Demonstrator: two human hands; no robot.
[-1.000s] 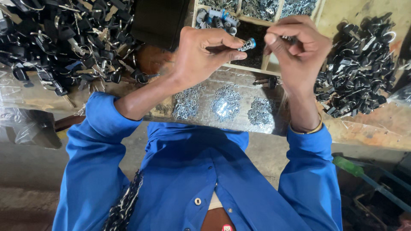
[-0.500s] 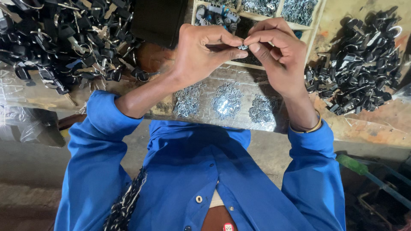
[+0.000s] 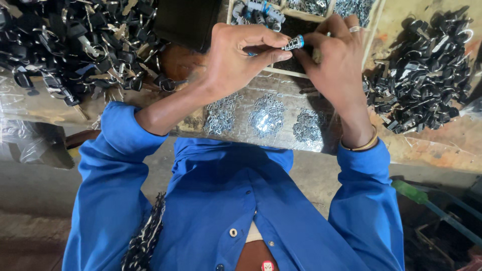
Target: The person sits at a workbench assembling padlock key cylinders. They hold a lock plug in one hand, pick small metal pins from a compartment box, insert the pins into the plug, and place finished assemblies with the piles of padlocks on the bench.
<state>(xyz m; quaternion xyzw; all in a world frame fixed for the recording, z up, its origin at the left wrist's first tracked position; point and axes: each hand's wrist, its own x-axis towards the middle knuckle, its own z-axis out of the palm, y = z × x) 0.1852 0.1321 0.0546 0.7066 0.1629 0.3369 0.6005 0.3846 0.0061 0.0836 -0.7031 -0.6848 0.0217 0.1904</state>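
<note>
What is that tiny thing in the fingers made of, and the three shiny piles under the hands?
The small cylinder looks like silvery metal with a blue, probably plastic, end: ridged and glinting. The three piles seem to be bright metal bits, since they sparkle; their exact shape is too small to tell.

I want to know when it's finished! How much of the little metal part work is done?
Looks done: a pile of black pieces lies at the right. In hand: the left hand and right hand both pinch one small blue-and-silver part. Left: three heaps of tiny silver bits and another black pile.
</note>
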